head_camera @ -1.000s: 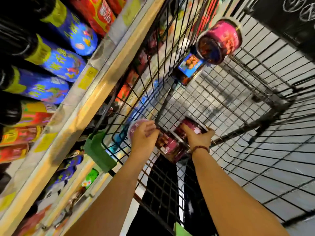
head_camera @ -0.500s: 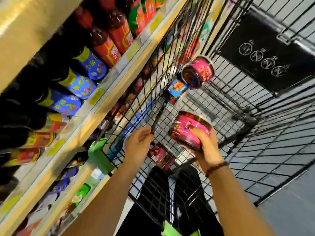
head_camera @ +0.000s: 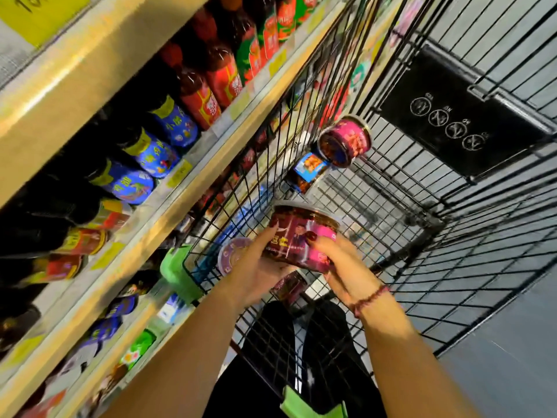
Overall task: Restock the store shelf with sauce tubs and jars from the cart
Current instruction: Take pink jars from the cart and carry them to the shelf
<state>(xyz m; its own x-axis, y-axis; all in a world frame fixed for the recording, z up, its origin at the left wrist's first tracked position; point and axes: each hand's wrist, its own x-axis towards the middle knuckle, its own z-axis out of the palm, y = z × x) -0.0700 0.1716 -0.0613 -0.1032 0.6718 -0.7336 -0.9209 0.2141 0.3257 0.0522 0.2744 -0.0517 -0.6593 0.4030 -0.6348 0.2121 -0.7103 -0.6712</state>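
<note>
My right hand grips the pink-labelled sauce tub, thumb on its label. My left hand clasps the opposite side, fingers curled. I hold the tub over the wire cart, beside the store shelf. Another tub and a blue-labelled jar lie at the cart's far end.

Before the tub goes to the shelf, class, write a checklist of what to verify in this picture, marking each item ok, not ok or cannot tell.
1. Grip on the sauce tub: ok; right hand grips it, left hand cups its side.
2. Tub held off the cart floor: ok.
3. Its lid sealed: cannot tell.
4. Free slot on the shelf: cannot tell; visible rows hold bottles.
5. More stock in the cart: ok; another tub and a blue-labelled jar lie there.
</note>
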